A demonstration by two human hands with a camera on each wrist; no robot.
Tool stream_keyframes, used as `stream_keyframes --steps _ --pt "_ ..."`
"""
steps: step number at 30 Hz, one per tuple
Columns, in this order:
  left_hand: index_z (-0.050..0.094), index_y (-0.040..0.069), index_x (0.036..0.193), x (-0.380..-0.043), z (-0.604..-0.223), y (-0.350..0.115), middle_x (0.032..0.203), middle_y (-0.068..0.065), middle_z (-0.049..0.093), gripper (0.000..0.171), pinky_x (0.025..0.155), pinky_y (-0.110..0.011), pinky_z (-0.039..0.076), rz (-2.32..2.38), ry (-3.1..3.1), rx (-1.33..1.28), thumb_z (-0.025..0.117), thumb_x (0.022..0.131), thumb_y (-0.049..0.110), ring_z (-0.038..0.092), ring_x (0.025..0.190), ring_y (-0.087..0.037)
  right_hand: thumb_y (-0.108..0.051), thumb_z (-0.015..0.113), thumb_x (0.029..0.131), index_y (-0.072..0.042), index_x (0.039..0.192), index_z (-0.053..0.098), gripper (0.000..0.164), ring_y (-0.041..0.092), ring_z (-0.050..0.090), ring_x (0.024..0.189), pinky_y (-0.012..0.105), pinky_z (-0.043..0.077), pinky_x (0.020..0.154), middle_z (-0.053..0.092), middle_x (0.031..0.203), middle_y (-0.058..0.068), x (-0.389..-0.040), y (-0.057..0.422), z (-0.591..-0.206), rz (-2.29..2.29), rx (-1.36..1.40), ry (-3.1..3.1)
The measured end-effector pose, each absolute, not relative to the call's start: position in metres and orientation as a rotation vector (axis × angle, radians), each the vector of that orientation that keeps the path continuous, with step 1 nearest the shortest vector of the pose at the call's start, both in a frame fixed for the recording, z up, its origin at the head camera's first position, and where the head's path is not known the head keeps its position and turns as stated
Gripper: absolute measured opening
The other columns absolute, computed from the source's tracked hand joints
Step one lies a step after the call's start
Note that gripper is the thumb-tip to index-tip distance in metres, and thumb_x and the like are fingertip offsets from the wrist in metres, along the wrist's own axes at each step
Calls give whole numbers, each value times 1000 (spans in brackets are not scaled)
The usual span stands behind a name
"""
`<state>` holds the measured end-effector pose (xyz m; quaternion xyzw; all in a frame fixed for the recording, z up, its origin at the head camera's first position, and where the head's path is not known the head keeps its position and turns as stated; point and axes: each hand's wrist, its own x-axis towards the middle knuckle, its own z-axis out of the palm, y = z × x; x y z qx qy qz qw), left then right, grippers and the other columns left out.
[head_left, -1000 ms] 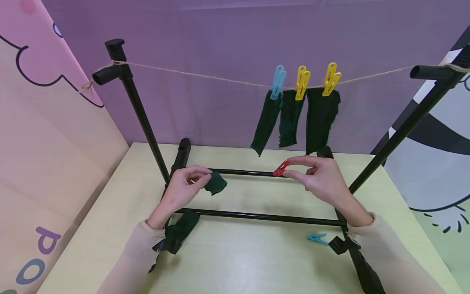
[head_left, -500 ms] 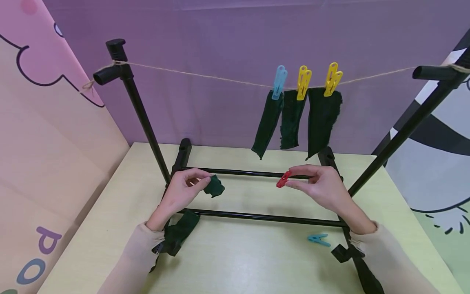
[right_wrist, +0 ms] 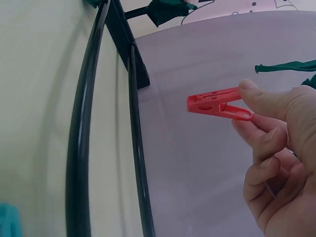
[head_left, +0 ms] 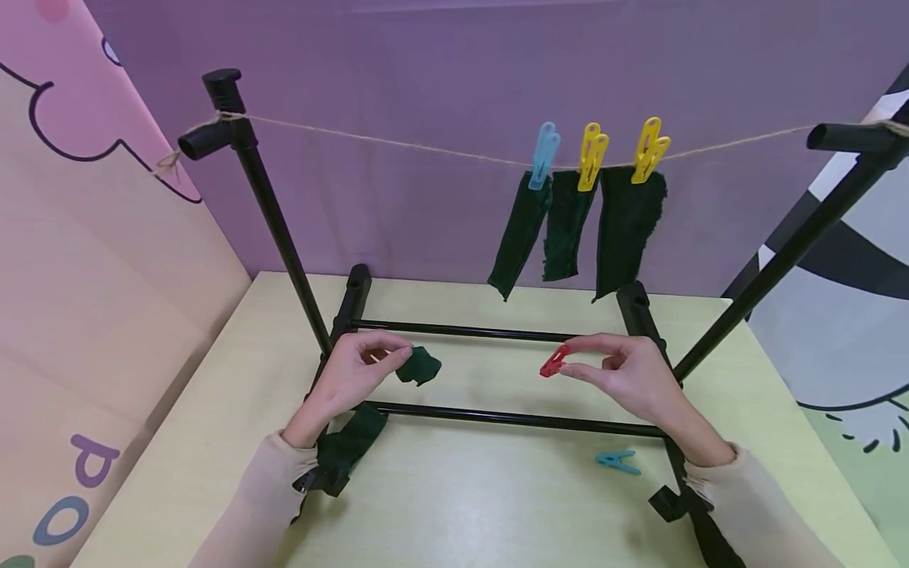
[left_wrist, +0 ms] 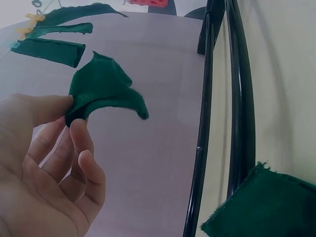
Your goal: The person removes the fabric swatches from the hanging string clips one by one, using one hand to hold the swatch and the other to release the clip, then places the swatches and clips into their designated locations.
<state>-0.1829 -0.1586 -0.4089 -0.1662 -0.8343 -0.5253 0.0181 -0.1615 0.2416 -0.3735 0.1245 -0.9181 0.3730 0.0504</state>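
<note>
My left hand (head_left: 358,371) pinches a small dark green cloth (head_left: 419,366) between thumb and fingertips; in the left wrist view the cloth (left_wrist: 101,81) droops from the grip. My right hand (head_left: 628,379) holds a red clothespin (head_left: 553,361) by its handle ends. Seen from the right wrist, the clothespin (right_wrist: 212,103) points away from the fingertips. Above and behind both hands, green cloth strips hang on a string (head_left: 398,144): one under a blue clothespin (head_left: 544,156), two under yellow clothespins (head_left: 592,158). Both hands are in the air, below the string.
A black rack frame with a left post (head_left: 280,221), a right post (head_left: 788,248) and low crossbars (head_left: 497,416) stands on the pale table (head_left: 461,505). Another green cloth (head_left: 349,446) lies near the left sleeve. A blue clothespin (head_left: 619,462) lies on the table at the right.
My right hand, with the red clothespin, has lowered and shifted slightly right. The left hand has dropped a little, and its cloth has turned in the grip. The hanging cloths look unchanged.
</note>
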Motion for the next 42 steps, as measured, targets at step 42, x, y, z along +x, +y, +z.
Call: stream_keyframes --steps 42 --pt "84 9 105 -170 -434 -179 103 -11 81 12 67 -27 56 -1699 -2664 -459 79 95 12 67 78 -17 -34 87 90 -16 116 81 33 7 50 60 27 41 54 80 116 11 -145 275 -411 1208 325 -2972"
